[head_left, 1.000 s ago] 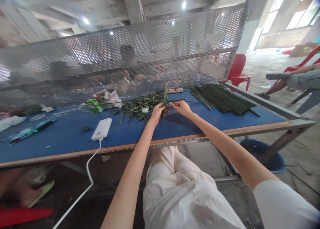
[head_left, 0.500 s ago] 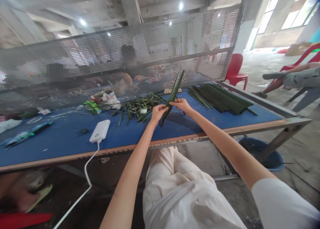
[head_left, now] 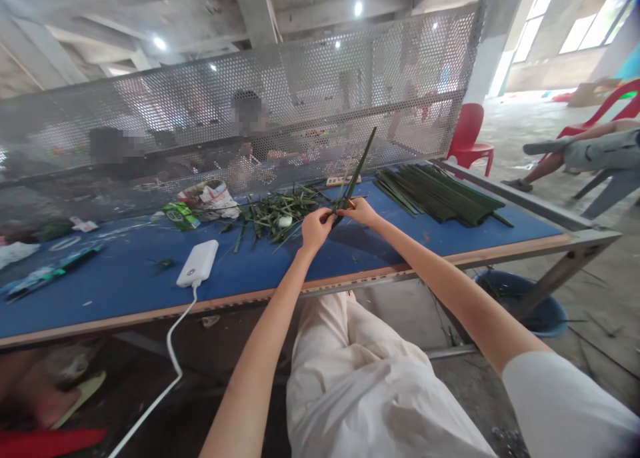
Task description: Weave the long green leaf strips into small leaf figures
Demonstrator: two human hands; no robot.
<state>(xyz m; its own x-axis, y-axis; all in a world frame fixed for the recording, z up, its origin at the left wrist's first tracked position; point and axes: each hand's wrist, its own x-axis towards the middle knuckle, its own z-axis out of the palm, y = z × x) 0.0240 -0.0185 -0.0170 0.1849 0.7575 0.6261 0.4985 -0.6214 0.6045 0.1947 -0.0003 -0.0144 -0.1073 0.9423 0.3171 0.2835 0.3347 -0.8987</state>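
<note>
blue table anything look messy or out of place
The messy pile of leaf scraps stands out on the blue table, scattered beside the neat stack of long leaves. A white power bank also sits there, its cable trailing off the edge.

The left arm (head_left: 260,341) and right arm (head_left: 440,288) reach out almost straight, the left hand (head_left: 316,231) curled closed, the right hand (head_left: 363,211) pinching just beside it, its grip hard to make out.

White short sleeve (head_left: 560,405) noted behind the right hand (head_left: 363,211). Loose off-white trousers (head_left: 370,385) below the left hand (head_left: 316,230). Forearms (head_left: 255,358) bare.
</note>
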